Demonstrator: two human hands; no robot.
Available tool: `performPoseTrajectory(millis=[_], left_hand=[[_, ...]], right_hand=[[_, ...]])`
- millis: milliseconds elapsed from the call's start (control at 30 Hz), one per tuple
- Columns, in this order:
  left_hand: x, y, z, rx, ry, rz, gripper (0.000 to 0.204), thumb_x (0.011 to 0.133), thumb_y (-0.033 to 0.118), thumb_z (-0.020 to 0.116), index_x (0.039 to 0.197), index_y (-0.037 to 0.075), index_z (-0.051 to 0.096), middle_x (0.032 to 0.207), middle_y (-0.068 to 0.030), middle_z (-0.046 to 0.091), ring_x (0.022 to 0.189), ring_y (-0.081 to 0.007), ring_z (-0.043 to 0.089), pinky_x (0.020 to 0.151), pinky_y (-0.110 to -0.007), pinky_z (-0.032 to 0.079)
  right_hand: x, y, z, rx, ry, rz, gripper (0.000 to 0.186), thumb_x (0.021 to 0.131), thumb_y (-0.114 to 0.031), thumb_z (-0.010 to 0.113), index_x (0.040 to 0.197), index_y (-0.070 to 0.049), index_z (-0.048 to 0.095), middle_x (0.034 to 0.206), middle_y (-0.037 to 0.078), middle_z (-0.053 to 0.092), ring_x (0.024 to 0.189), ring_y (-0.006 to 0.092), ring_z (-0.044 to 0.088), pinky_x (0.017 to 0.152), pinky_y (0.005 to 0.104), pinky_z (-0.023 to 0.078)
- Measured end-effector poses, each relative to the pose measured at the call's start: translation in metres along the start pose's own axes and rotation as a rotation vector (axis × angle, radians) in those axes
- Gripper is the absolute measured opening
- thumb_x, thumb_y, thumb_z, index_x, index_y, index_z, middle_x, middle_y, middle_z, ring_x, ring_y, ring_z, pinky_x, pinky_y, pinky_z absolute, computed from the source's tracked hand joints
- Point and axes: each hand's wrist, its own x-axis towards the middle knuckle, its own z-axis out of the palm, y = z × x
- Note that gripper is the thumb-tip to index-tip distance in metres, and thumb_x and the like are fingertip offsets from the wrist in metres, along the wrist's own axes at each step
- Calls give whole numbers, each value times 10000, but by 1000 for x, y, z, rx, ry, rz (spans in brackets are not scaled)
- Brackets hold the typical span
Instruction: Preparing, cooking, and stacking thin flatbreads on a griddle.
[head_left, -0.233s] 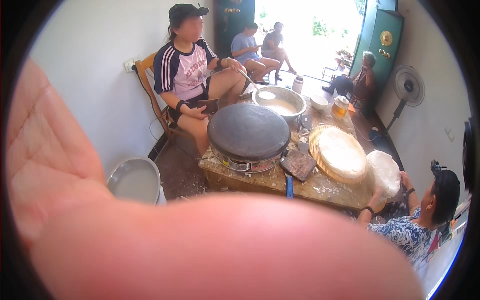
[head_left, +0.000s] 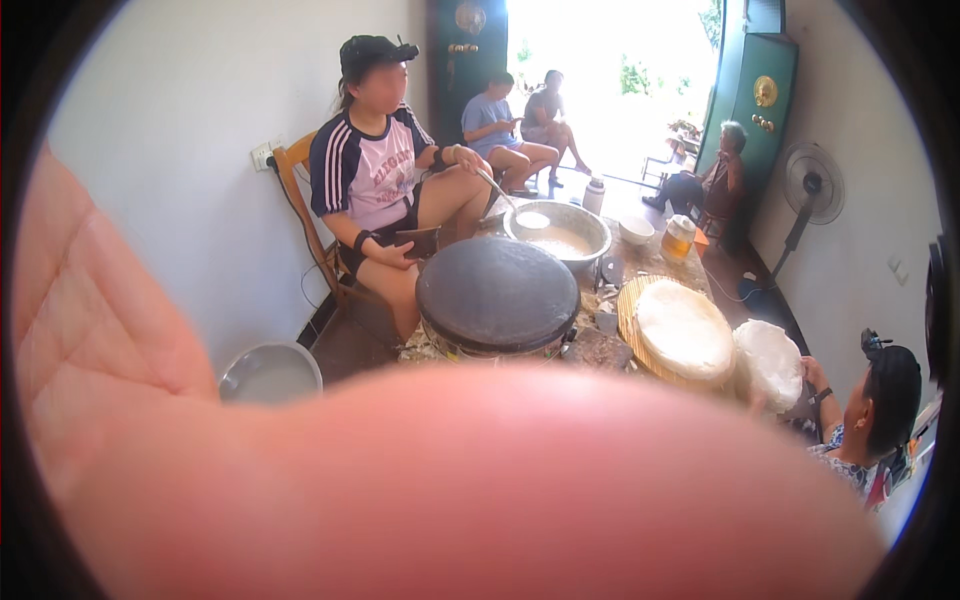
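Observation:
A bare hand, by its thumb side my right hand, fills the bottom and left of the view very close up, blurred. Its palm faces me, flat and spread, holding nothing I can see; the fingertips run out past the left rim. My left hand is out of view. Behind the hand, on a table, stands a round dark griddle, its base partly covered by my hand. Beyond it a metal basin holds pale batter, where a seated person dips a ladle.
Pale round flatbreads lie stacked on a slatted mat; a person at the right holds another pale round. A white bowl and a jar stand farther back. A bucket is at left, a fan at right.
The room has shifted slightly down in view. My hand covers more of the table's front, hiding the blue-handled tool. The person at right is more hidden too.

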Motion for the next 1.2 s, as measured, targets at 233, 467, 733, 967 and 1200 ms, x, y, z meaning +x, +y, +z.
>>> performPoseTrajectory(millis=[233, 467, 733, 967, 1200], left_hand=[[15, 12, -18, 20, -1, 36, 876, 776, 429, 743, 1423, -12, 351, 1398, -259, 452, 1329, -372, 418, 1119, -520, 277], [33, 17, -10, -9, 71, 37, 876, 776, 421, 745, 1423, -15, 347, 1395, -262, 454, 1326, -374, 420, 1118, -520, 278], [23, 6, 0, 22, 86, -9, 876, 776, 411, 747, 1423, -19, 342, 1392, -265, 455, 1324, -376, 423, 1117, -521, 279], [26, 19, -7, 20, 75, 1, 877, 776, 402, 749, 1424, -22, 338, 1389, -268, 457, 1321, -378, 425, 1116, -521, 279], [17, 12, -14, 9, 123, 5, 877, 776, 393, 751, 1424, -25, 334, 1386, -271, 458, 1319, -381, 427, 1115, -522, 280]], right_hand=[[-23, -27, -23, 120, 111, -53, 632, 781, -101, 633, 1383, -253, 516, 624, 32, 434, 517, 201, 530, 444, 340, 442], [-24, -31, -7, 122, 109, 23, 639, 767, -81, 620, 1365, -284, 523, 653, 40, 482, 576, 211, 555, 498, 353, 468], [-6, 2, 12, 12, -70, 4, 599, 816, -141, 585, 1383, -305, 483, 682, -9, 498, 613, 154, 591, 516, 325, 485], [-10, -8, -3, 1, -50, 43, 583, 793, -138, 583, 1351, -297, 524, 679, -21, 501, 627, 147, 597, 530, 315, 494], [-9, -5, 2, -24, -37, 9, 636, 776, -105, 585, 1373, -306, 496, 681, -14, 506, 621, 159, 590, 521, 310, 481]])
